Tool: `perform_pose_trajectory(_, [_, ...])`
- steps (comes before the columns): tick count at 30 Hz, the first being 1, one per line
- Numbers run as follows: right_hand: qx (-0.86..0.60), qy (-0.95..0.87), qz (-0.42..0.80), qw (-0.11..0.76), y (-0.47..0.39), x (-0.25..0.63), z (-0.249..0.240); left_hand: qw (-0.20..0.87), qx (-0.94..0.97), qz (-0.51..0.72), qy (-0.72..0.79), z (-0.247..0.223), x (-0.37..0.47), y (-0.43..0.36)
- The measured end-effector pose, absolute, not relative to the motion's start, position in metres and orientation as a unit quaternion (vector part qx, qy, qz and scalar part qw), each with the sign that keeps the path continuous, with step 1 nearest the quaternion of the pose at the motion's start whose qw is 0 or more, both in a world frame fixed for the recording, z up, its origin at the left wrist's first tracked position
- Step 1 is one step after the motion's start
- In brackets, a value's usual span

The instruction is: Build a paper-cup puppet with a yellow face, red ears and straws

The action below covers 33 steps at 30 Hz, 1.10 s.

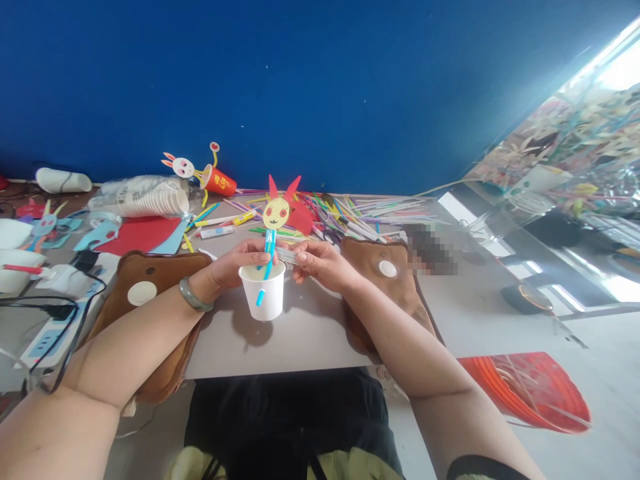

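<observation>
A white paper cup point(265, 299) is at the middle, near the table's front, with blue straws point(271, 248) rising from it and a short blue piece sticking out of its front. On top of the straws is a round yellow paper face point(277, 214) with red pointed ears. My left hand point(243, 261), with a bangle at the wrist, pinches the blue straws just above the cup's rim. To the right of the straws, my right hand point(320, 264) holds a small clear strip point(287, 255) between thumb and fingers. The strip's far end reaches the straws.
Brown cushions point(170, 283) lie under both forearms. Behind are many coloured straws point(360, 212), stacked paper cups point(150, 197) and a red cup with a rabbit face point(221, 181). A power strip point(55, 330) with cables is at left, a red bin point(530, 390) at lower right.
</observation>
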State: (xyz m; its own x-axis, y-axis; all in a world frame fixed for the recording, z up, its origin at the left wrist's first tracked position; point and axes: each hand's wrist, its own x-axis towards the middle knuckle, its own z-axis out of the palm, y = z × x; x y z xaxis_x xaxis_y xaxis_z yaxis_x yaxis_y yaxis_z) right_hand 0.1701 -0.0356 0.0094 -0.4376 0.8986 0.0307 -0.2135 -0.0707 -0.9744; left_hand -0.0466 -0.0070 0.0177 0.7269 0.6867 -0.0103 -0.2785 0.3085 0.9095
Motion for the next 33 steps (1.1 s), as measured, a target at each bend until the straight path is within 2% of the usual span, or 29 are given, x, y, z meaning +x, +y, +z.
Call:
perform_pose_trajectory(7, [-0.283,-0.528,0.694,0.400,-0.036,0.176,0.015,0.793,0.489,0.308,0.192,0.018,-0.048,-0.008])
perform_pose_trajectory(15, [-0.306,-0.504,0.701,0.401,-0.037,0.171,0.018,0.808,0.484,0.299,0.155,0.020,-0.048,-0.007])
perform_pose_trajectory(27, [-0.332,-0.467,0.686,0.448,-0.035,0.165,0.008,0.780,0.502,0.307,0.213,0.018,-0.049,-0.006])
perform_pose_trajectory(33, [-0.355,-0.463,0.680,0.444,-0.037,0.162,0.011,0.772,0.508,0.308,0.225,0.018,-0.047,-0.008])
